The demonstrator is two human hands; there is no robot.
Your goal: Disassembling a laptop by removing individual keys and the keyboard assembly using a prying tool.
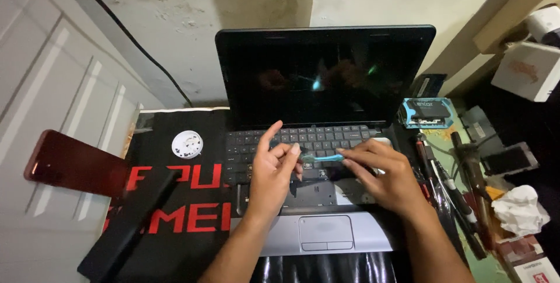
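Setting: a cluttered desk against a peeling pale wall [175, 20], with a white panelled door [52, 84] at the left and a black cable [125, 32] running down the wall.
Surface: a black mat [186, 213] with large red letters, partly under the laptop.
Right hand [385, 175]: fingers pinched on the blue tool [324, 158], holding its right end low over the keyboard.
Left hand [274, 172]: half curled, thumb and fingers closed on the tool's left end, forefinger raised toward the screen.
Blue tool: thin, light blue, lying almost level between the two hands, just above the middle rows of keys.
Keyboard [315, 140]: black; its lower part looks lifted or partly out of the silver deck, though the hands hide much of it.
Laptop [324, 73]: open, screen dark with faint reflections, touchpad [326, 231] near the bottom edge.
Left of laptop: a small round white dish [187, 144] with tiny dark bits, a long black bar [131, 222] lying slantwise, and a dark red phone [73, 163].
Right of laptop: a blue-framed component [429, 112], several dark-handled tools [461, 189], a crumpled white tissue [519, 208], and a white box [528, 70].
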